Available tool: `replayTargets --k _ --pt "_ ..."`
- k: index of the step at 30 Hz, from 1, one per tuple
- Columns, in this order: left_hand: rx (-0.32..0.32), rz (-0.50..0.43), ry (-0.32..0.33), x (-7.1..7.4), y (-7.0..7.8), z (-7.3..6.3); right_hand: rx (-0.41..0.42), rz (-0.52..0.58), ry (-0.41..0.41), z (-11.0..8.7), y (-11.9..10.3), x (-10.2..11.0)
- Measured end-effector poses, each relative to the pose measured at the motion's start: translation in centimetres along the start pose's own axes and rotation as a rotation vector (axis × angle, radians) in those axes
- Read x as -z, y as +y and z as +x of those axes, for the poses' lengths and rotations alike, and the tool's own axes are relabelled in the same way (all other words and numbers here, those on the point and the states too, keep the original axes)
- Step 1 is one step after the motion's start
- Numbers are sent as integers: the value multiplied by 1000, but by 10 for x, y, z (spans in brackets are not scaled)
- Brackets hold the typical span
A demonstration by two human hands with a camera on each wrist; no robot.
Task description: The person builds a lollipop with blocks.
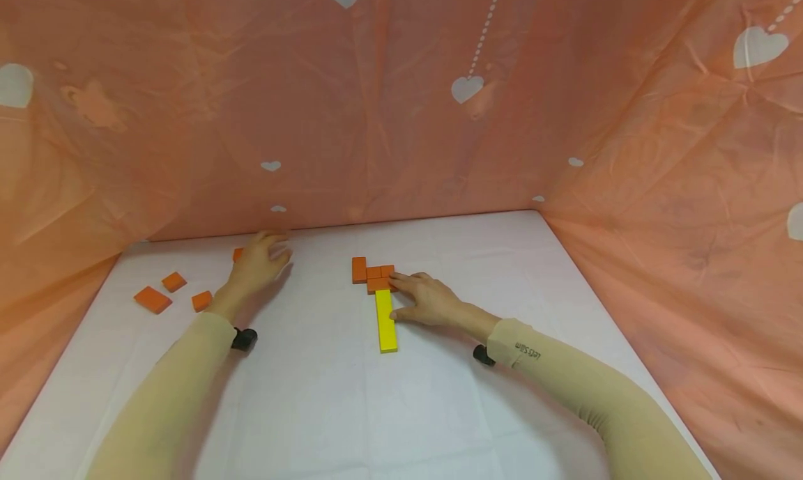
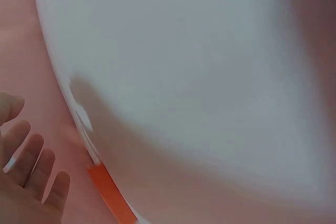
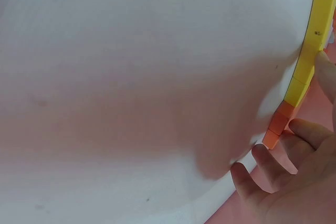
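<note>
My right hand [image 1: 433,300] lies over the right side of a small flat layout of blocks, its fingertips at the orange blocks [image 1: 376,284] and its thumb against the edge of the long yellow strip [image 1: 385,327]. In the right wrist view the fingers [image 3: 270,166] are spread and slightly bent beside the row. A separate upright orange block [image 1: 359,271] adjoins the layout on the left. Empty, my left hand [image 1: 256,265] hovers at the back left with fingers loosely bent. Partly hidden behind it is an orange block [image 1: 238,254].
At the left of the white-covered table [image 1: 301,410] lie several loose orange pieces: a larger block [image 1: 153,299], a small block [image 1: 173,281] and another small block [image 1: 201,301]. A pink curtain [image 1: 389,118] with white hearts encloses the back and sides.
</note>
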State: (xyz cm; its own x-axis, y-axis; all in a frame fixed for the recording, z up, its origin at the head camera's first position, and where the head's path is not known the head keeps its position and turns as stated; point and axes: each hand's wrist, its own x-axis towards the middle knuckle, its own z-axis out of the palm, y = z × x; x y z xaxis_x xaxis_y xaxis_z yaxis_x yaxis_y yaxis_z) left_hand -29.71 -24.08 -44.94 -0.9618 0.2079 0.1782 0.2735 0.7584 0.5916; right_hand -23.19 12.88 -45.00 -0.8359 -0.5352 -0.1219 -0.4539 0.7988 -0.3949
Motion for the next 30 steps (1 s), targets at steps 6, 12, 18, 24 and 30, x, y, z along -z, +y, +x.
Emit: replayTargets --k 6,12,18,24,30 --pt "36 61 69 12 -12 -6 1 5 6 0 0 0" --pt "74 102 104 20 -23 -12 -6 -3 2 1 2 -1" --pt "104 141 100 25 -33 -15 -7 0 1 0 2 -1" --pt "151 169 52 27 -40 -15 -6 10 -5 0 2 -1" --pt "191 162 18 28 -43 -15 -3 6 -5 0 3 -1"
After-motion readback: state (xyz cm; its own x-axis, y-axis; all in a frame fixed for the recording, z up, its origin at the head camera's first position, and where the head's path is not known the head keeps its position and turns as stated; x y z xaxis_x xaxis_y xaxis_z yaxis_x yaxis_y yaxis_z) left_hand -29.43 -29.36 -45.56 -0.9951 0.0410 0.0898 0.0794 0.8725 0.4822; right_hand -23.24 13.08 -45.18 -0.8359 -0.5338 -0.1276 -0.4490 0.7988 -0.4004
